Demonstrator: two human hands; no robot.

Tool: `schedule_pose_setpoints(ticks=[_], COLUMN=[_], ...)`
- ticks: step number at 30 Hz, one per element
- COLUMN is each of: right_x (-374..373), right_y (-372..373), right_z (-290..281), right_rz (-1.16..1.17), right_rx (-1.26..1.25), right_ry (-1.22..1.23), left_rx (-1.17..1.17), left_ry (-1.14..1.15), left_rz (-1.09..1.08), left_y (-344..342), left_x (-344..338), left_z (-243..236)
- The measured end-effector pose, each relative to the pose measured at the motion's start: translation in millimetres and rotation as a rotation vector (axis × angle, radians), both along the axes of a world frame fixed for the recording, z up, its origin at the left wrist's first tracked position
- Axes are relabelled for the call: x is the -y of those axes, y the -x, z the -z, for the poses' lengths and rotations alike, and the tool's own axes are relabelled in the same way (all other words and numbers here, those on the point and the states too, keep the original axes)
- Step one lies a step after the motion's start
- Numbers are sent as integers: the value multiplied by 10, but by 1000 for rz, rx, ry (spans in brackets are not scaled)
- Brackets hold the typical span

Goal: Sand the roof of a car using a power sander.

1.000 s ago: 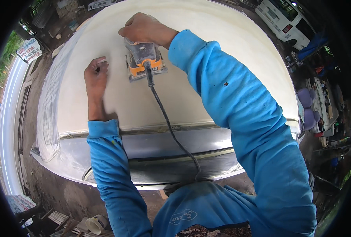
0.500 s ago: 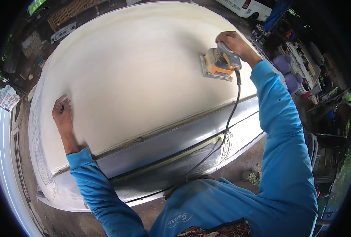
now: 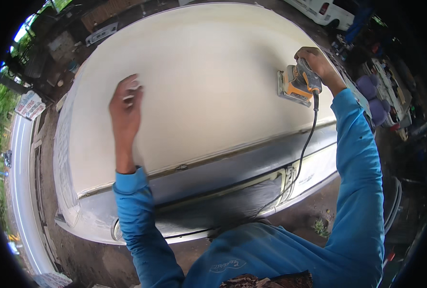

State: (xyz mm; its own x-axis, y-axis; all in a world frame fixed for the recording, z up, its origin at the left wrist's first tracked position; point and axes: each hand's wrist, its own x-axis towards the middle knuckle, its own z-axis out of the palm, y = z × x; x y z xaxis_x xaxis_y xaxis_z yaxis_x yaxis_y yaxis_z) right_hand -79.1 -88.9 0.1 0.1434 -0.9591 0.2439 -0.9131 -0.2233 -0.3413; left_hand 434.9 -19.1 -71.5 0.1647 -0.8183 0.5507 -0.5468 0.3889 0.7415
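1. Since 1 s ago, the orange-and-black sander (image 3: 299, 85) has moved rightward across the cream panel (image 3: 199, 96).
2. It sits below the right hand (image 3: 315, 62), which grips its top, at the panel's right side.
3. The left hand (image 3: 125, 103), blurred, curls loosely; I cannot tell whether it holds anything.
4. Lettering marks the signboard (image 3: 30, 105) and blue shirt (image 3: 252, 249).
5. The sander's cord (image 3: 309, 132) end points toward the person, its long axis slanting slightly right.

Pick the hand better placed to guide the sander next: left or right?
Right, most likely: the right hand grips the orange-and-black sander, while the left hand, blurred, is well apart from it, off to the left.
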Motion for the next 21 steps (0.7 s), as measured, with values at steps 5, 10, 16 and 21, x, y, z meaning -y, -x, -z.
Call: schedule_pose_setpoints(ticks=[5,10,16,21], right_x=[497,714,708,182], right_y=[-1638,-3077,-4655,-4917], right_z=[6,352,543,528], right_rz=[-152,-769,-1031,-976], right_rx=[474,430,756,946], right_ry=[-324,9,-221,-370], left_rx=[129,212,492,583], left_ry=[179,90,-240,-495], left_rz=[293,221,-209,-504], left_y=[987,925,-139,-805], left_x=[-147,-177,-314,-303], left_z=[-525,-687,-611,-568])
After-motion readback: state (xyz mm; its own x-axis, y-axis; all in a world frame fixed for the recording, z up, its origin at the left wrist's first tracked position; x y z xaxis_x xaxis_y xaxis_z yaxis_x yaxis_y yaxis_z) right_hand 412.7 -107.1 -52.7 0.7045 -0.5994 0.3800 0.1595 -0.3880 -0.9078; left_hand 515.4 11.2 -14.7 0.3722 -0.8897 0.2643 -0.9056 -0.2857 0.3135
